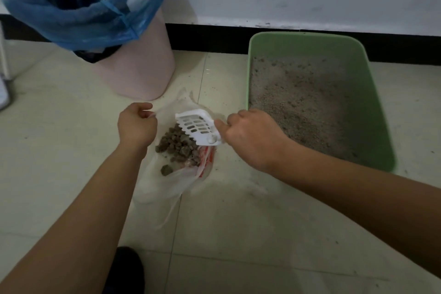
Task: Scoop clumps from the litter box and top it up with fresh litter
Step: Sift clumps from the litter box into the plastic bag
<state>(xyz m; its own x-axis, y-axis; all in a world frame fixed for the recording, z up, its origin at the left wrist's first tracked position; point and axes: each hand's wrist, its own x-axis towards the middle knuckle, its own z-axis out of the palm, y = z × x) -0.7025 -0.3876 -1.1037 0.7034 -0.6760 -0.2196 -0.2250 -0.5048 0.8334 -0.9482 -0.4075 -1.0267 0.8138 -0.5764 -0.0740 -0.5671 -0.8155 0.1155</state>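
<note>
Bag: thin clear plastic bag (164,184), rim pinched by left hand (137,124); keep wide.
Scoop: white slotted plastic scoop (196,127), tilted over bag, gripped by right hand (250,137); tip fully.
Clumps: brown clumps (177,148) in bag, left of green plastic litter box (379,107).

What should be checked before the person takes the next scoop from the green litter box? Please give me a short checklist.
1. White scoop emptied: it is tilted over the bag and its slots look clear. Ok.
2. Grip on the scoop: the right hand is curled round its handle. Ok.
3. Plastic bag held open: the left hand pinches its edge. Ok.
4. Clumps contained: they lie inside the bag. Ok.
5. Floor clean: loose grains lie scattered around the bag. Not ok.
6. Clumps left in the litter box: the litter surface is too blurred. Cannot tell.
</note>
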